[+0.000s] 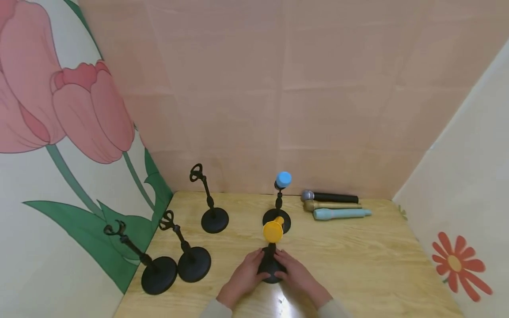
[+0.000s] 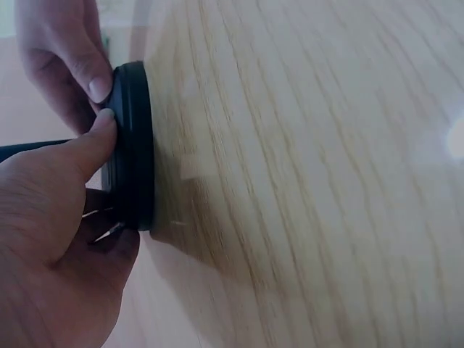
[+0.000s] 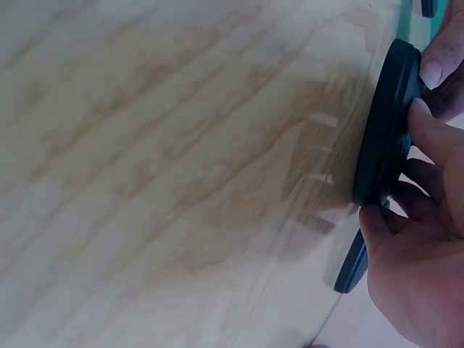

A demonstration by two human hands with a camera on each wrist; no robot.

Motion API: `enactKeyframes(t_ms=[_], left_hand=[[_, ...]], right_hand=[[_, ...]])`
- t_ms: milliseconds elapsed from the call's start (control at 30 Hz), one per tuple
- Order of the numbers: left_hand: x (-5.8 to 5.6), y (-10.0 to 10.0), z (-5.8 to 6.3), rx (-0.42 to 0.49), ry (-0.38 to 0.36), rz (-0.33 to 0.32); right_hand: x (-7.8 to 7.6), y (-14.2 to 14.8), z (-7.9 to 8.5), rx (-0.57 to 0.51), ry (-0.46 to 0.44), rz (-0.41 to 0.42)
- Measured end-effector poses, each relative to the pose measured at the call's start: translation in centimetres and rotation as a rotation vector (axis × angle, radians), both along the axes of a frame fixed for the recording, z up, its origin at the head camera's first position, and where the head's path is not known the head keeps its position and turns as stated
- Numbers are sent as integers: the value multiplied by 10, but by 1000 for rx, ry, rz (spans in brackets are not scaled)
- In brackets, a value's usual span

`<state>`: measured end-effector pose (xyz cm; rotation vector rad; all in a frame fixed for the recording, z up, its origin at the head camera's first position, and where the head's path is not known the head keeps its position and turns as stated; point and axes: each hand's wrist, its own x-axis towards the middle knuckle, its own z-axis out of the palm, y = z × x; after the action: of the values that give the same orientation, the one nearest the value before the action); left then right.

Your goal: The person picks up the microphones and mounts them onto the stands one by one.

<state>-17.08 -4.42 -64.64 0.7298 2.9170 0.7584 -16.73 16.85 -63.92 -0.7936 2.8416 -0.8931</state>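
Both hands hold the round black base of a microphone stand at the front middle of the table. My left hand grips its left side and my right hand its right side, thumbs on top and fingers around the edge. An orange microphone sits in this stand's holder, its round end toward me. In the left wrist view, the base stands close at the wooden tabletop, with the left thumb on its upper face. The right wrist view has the right fingertips at the rim of the base.
Behind stands another microphone stand with a blue microphone. Three stands with bare holders are at the left: a back one, a middle one and a front one. Black, gold and light blue microphones lie back right.
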Motion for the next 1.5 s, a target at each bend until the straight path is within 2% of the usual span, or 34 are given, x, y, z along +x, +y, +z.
enactKeyframes(t_ms=[167, 433, 600, 767, 900, 1200, 1500], left_hand=[[0, -4, -2, -4, 7, 15], [-3, -7, 0, -14, -22, 59], [-3, -11, -2, 13, 8, 73], [-4, -14, -3, 45, 34, 102], [-5, -15, -2, 34, 31, 123], [-15, -18, 0, 17, 73, 130], [-24, -25, 1, 10, 80, 128]], right_hand=[[-4, -5, -1, 2, 8, 24], [-11, -11, 4, 5, 15, 56], [-17, -17, 1, 34, 44, 44], [-20, -24, 0, 13, 77, 14], [-22, -28, 1, 27, 89, -11], [-29, -33, 10, 58, 59, 20], [-42, -41, 4, 78, 69, 28]])
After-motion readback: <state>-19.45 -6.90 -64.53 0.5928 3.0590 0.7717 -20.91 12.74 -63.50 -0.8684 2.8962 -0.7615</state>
